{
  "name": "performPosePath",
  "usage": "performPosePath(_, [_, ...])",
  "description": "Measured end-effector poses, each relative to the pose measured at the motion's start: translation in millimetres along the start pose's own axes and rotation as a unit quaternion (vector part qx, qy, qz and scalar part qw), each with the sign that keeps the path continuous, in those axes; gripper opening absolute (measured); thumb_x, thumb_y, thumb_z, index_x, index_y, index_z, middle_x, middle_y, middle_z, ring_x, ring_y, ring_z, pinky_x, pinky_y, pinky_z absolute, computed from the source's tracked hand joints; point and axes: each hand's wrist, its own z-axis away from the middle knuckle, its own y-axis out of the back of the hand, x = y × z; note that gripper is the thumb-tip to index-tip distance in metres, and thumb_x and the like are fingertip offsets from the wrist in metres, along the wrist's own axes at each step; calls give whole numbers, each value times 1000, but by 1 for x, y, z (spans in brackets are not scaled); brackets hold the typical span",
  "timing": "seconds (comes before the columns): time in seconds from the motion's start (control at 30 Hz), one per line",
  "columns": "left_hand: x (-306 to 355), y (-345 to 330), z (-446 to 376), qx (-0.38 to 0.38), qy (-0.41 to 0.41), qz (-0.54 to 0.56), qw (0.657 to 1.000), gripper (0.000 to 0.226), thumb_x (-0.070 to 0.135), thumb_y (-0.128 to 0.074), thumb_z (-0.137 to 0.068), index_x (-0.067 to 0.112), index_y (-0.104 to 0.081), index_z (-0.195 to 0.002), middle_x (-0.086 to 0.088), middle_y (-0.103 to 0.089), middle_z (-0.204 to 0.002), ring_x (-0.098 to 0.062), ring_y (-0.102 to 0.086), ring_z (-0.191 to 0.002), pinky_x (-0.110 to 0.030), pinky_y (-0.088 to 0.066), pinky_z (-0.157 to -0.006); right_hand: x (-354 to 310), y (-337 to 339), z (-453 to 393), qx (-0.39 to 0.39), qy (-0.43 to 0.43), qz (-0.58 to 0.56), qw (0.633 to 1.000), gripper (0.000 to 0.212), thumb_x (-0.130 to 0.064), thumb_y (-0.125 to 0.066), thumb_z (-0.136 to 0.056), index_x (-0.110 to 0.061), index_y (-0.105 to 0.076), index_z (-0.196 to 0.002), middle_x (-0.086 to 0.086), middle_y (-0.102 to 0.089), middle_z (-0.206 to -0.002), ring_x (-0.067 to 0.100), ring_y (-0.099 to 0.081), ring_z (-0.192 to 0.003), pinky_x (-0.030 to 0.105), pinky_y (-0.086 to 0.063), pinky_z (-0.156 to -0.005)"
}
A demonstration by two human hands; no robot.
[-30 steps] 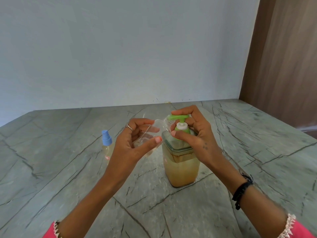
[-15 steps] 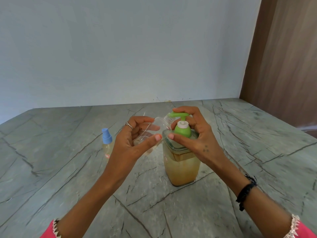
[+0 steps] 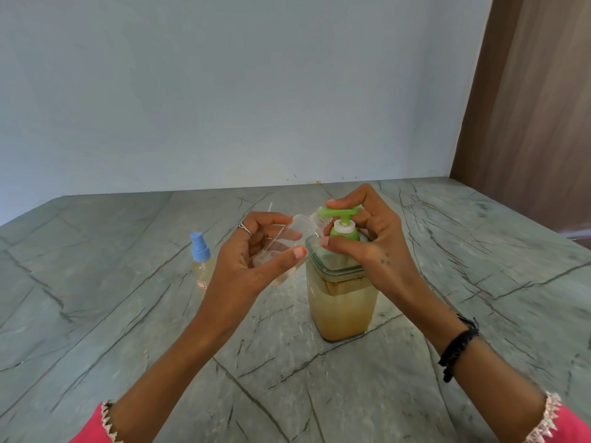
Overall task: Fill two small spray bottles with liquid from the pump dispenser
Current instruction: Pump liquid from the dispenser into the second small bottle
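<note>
A square clear pump dispenser [image 3: 342,305] with yellowish liquid stands mid-table. Its green pump head [image 3: 340,213] is raised. My right hand [image 3: 367,241] grips the pump, a finger on top of the head and the thumb by the green collar. My left hand [image 3: 256,260] holds a small clear uncapped spray bottle [image 3: 303,227], tilted with its threaded neck under the nozzle tip. A second spray bottle [image 3: 200,263] with a blue cap stands upright to the left, holding pale yellow liquid.
The grey marble-patterned table [image 3: 128,314] runs back to a pale blue wall. A brown wooden panel [image 3: 527,123] rises at the right. A thin clear tube [image 3: 270,207] pokes up behind my left hand.
The green pump head has risen from its pressed-down position a second ago. My right hand lifted with it. The left hand and tilted bottle stayed at the nozzle.
</note>
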Motion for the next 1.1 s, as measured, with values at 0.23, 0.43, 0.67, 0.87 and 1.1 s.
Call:
performPosePath(0.23, [2,0,0,4,1,12,1000,37,29,-72,-65,28,-56,-98,20,-69,-93,-2,-66,-86,-12,-51,-63,0,5,7,-60,28,43,997,38,-5,-67,-81,-12,-53,-116,-29,-60,-100,-1,-62,-92,14,-50,-77])
performPosePath(0.43, [1,-1,0,5,0,13,1000,32,24,-67,-68,28,-56,-98,21,-69,-91,-1,-66,-87,-12,-51,-65,0,3,7,-39,35,44,998,45,-17,-74,-78,-31,-56,-116,-20,-64,-100,1,-64,-93,15,-51,-77])
performPosePath(0.67, [1,0,0,2,-3,11,1000,32,23,-66,-69,26,-56,-100,19,-69,-93,-3,-66,-86,-14,-52,-66,8,1,4,1,56,40,998,23,-15,-67,-82,-6,-61,-102,-28,-61,-99,-7,-60,-88,9,-44,-78])
performPosePath(0.87, [-1,0,0,4,1,15,1000,35,27,-71,-68,25,-58,-100,10,-70,-97,-9,-68,-89,-16,-52,-71,5,-3,5,30,47,13,998,32,-7,-68,-79,-27,-59,-102,-10,-71,-80,5,-65,-79,14,-48,-74])
performPosePath(1.1, [-3,-2,1,2,7,11,1000,32,23,-67,-70,24,-57,-100,11,-70,-96,-8,-67,-87,-15,-52,-66,1,-3,4,38,27,2,999,27,-5,-66,-78,-27,-60,-91,-10,-72,-83,7,-69,-77,16,-51,-64])
